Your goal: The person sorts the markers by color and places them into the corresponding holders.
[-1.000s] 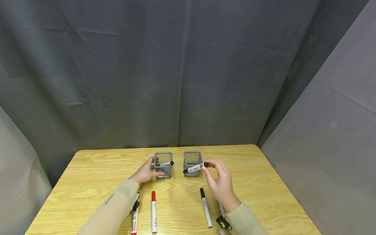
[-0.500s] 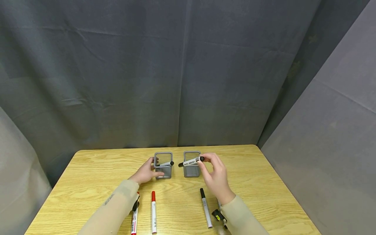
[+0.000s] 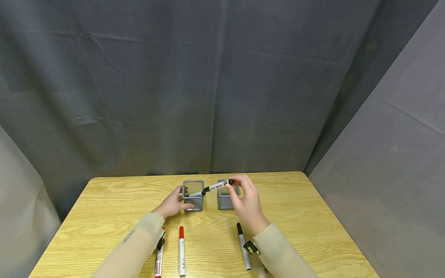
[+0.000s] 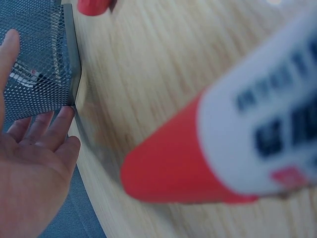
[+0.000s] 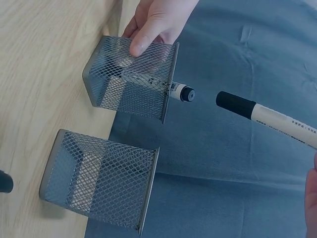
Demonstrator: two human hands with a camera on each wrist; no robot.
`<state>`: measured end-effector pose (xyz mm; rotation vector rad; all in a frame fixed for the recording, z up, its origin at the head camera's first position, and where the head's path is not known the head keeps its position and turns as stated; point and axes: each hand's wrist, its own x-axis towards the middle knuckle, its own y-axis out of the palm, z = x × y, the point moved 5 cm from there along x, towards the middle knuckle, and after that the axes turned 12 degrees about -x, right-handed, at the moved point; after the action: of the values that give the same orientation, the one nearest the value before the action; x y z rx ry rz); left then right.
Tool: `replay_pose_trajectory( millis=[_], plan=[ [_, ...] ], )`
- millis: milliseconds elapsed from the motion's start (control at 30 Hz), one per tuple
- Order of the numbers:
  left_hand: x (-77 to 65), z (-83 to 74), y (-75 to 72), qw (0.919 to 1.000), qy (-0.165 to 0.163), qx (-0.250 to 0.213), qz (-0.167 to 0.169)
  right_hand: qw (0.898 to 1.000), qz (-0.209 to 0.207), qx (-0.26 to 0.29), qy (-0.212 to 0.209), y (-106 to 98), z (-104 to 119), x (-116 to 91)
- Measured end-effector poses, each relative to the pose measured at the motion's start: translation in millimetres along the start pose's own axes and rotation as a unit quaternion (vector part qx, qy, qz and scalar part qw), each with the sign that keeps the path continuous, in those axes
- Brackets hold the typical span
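Note:
My left hand (image 3: 172,204) holds the left wire-mesh pen cup (image 3: 197,205), thumb on its near side and fingers around the far left. Inside that cup leans a white marker (image 3: 194,195), its black end sticking out above the rim in the right wrist view. Between thumb and fingers, my right hand (image 3: 247,202) pinches the end of another white marker (image 3: 217,186). This marker slants down to the left, and its black cap (image 5: 235,104) points at the left cup's open top with a gap between. Only a sliver of the right hand shows in the right wrist view.
A second mesh cup (image 3: 225,204) stands to the right of the first, partly behind the right hand. Nearer me lie a red-capped marker (image 3: 182,255), another red marker (image 3: 159,262) by the left sleeve, and a black-capped marker (image 3: 242,243) by the right wrist. A grey curtain (image 3: 156,96) hangs behind.
My right hand has moved left and farther back, carrying the marker from the right cup across toward the left cup. The left hand and both cups have stayed put.

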<state>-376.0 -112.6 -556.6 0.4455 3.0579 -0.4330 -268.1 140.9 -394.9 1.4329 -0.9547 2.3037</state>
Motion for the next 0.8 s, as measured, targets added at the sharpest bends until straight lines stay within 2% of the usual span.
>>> replay_pose_trajectory(
  millis=[300,800],
  plan=[
    [-1.1,-1.9,1.7,1.0,0.003,-0.005,0.002,0.999,0.035,-0.003,0.029,14.3,-6.5,3.5],
    [-1.5,-3.0,1.5,0.9999,0.005,-0.014,0.008,0.995,0.081,-0.03,0.04,38.6,-15.0,1.3]
  ],
)
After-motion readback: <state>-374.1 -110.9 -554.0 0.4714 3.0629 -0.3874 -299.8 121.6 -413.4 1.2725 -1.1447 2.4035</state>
